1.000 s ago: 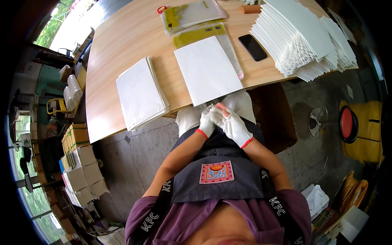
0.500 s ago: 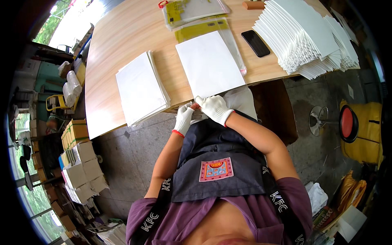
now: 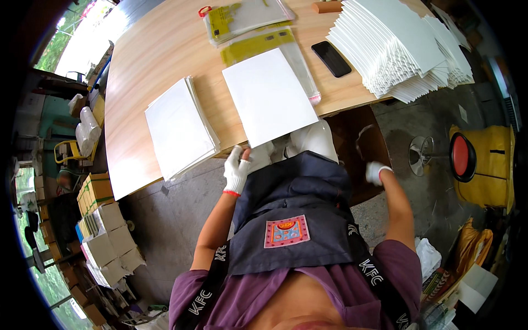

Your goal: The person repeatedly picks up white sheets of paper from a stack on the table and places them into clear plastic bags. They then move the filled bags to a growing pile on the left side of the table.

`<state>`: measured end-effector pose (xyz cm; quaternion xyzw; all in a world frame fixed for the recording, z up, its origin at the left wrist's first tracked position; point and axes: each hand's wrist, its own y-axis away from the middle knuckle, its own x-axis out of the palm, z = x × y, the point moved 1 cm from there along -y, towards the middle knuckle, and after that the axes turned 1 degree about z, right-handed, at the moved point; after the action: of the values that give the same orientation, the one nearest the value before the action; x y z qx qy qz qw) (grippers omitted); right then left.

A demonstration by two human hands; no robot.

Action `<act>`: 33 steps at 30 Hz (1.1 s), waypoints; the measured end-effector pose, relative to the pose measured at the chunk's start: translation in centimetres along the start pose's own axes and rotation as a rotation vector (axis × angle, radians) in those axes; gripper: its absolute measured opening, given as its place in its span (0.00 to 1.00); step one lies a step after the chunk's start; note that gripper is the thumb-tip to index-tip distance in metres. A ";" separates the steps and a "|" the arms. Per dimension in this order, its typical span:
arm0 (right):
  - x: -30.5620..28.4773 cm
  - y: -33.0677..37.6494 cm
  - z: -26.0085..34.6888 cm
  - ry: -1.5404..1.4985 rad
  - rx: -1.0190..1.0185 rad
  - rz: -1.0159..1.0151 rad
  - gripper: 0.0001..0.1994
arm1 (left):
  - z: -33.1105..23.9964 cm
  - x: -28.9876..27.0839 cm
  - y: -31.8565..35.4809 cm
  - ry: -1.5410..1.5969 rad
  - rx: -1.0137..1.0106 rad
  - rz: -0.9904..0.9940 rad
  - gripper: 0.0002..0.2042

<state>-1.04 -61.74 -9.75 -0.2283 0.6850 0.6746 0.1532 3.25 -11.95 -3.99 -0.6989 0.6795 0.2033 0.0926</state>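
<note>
My left hand (image 3: 236,171), in a white knit glove with a red cuff and a bare fingertip showing, is just off the table's front edge. Its fingers are apart, with nothing visible in them. Out to the right, beside a brown cardboard box (image 3: 369,190) under the table edge, is my gloved right hand (image 3: 378,173); motion smears its fingers. A thin, pale curved strip (image 3: 360,137) shows against the box above that hand. Before me a white sheet (image 3: 269,96) lies partly on clear plastic bags with yellow printing (image 3: 258,45). A stack of white sheets (image 3: 181,126) lies left of it.
On the wooden table (image 3: 148,60) lie a black phone (image 3: 331,59) and, at the right, a tall fanned stack of white folded card (image 3: 385,44). A red-and-black stool (image 3: 463,158) stands to the right. Cartons and paper stacks (image 3: 110,231) are at the left.
My hands were together at the front edge of the white sheet. Now the right hand has swung right to the cardboard box, and the left has moved slightly left and toward me.
</note>
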 end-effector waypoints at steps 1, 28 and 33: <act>-0.1 -0.2 -0.1 -0.057 0.077 -0.073 0.18 | 0.3 0.1 -0.1 -0.193 0.144 -0.154 0.03; -14.7 1.4 21.4 -1.512 -0.661 -0.234 0.07 | -5.8 -5.4 2.7 0.534 0.035 -0.247 0.10; -20.0 3.1 32.4 -1.328 -0.897 -0.224 0.10 | -3.9 -13.9 3.6 0.336 0.176 -0.722 0.14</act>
<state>11.12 -27.49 1.87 0.1133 0.0884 0.8606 0.4886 0.44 -1.04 5.78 -0.9053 0.4110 -0.0181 0.1054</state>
